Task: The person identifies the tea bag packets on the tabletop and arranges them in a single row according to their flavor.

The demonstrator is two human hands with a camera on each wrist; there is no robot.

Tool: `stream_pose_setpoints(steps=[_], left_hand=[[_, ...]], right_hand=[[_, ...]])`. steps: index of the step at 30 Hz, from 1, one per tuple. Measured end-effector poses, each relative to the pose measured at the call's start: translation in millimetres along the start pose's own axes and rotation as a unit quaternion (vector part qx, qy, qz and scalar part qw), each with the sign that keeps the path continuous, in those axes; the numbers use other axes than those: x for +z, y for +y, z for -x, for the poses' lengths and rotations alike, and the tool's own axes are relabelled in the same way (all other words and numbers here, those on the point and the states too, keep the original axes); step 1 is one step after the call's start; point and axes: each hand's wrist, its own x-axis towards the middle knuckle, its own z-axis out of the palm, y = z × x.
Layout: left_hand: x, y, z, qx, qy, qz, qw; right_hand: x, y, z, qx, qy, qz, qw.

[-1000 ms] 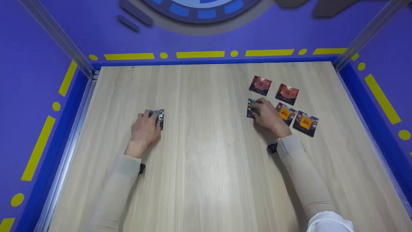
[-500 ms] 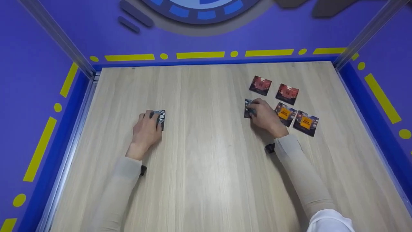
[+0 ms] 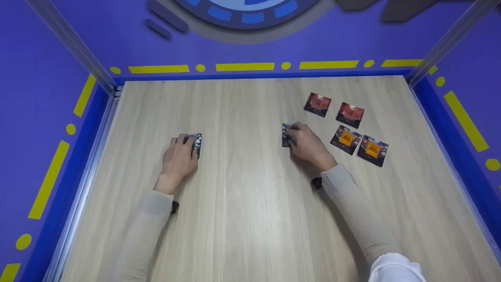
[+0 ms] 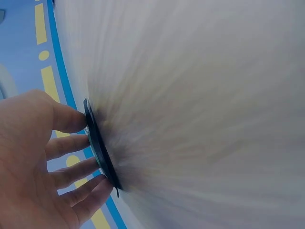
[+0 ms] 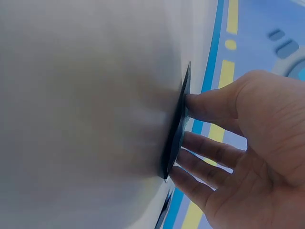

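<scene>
Fingers [image 4: 78,167] of the left hand [image 3: 179,158] are spread apart and nearly straight, their tips resting on the upper face of the left packet [image 3: 198,145]. The left wrist view shows the thumb near one end and the other fingertips strung out toward the opposite end. From above, a dark strip with white specks juts out to the right of these fingers.

The right hand [image 3: 308,145] is spread in the same way, thumb and fingertips touching the face of the right packet [image 3: 285,136]. One corner reaches past the thumb, and the uncovered strip lies left of the fingertips. Whether this packet lies flat on the table [image 3: 250,188] is hard to tell.

Well apart, the packets have bare wood between them. Right of the right hand lie two red packets [image 3: 317,104] and two orange-labelled packets [image 3: 373,150].
</scene>
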Motion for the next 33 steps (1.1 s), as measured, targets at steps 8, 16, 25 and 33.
stream_pose_setpoints(steps=[8,16,25,33], left_hand=[[0.8,0.1,-2.1,0.003,0.004,0.009,0.9999],[-1.6,-1.5,-2.4,0.003,0.008,0.011,0.9999],[-3.2,-1.2,-4.0,-0.009,-0.006,0.007,0.9999],[-1.3,-2.0,-2.7,-0.014,-0.004,0.006,0.9999]], right_hand=[[14.7,-26.7,-8.1,-0.028,-0.004,0.013,0.9995],[29.6,-60.1,-21.1,-0.059,-0.017,0.011,0.9981],[41.9,-101.0,-36.3,-0.061,-0.039,0.042,0.9965],[55.9,-128.5,-47.4,-0.072,-0.043,0.043,0.9955]])
